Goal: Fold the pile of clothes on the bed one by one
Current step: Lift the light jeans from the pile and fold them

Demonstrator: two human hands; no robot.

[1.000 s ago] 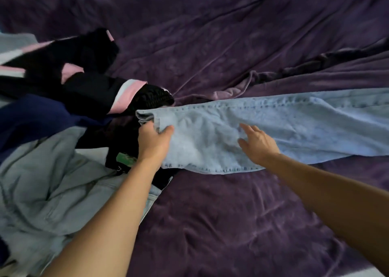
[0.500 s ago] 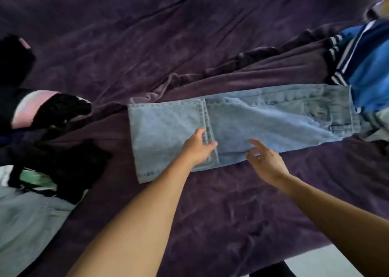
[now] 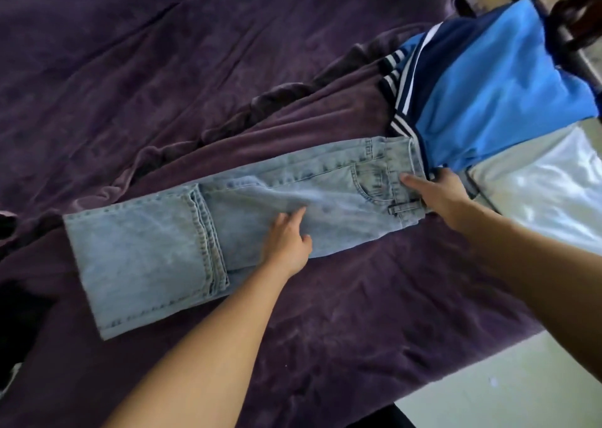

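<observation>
Purple velvety bedspread [image 3: 163, 69] covers the bed, and a pair of light-blue, acid-washed jeans [image 3: 325, 193] lies stretched across its middle, legs stacked one on the other. The hem end [image 3: 208, 238] is already turned back over the lower legs, so the fold looks about a third done. The left hand [image 3: 286, 242] rests on the thigh area, fingers loosely straight, pinning the denim. The right hand [image 3: 436, 193] takes the waistband [image 3: 400, 167] near the bed's right edge, thumb lying on top and fingers tucked out of sight beneath, apparently pinching it. Next, probably, the waist end is carried over toward the hems, which calls for lifting it free of the blue-and-navy striped top [image 3: 488, 85] touching it. A silvery-grey garment [image 3: 537, 193] lies just beside that.
</observation>
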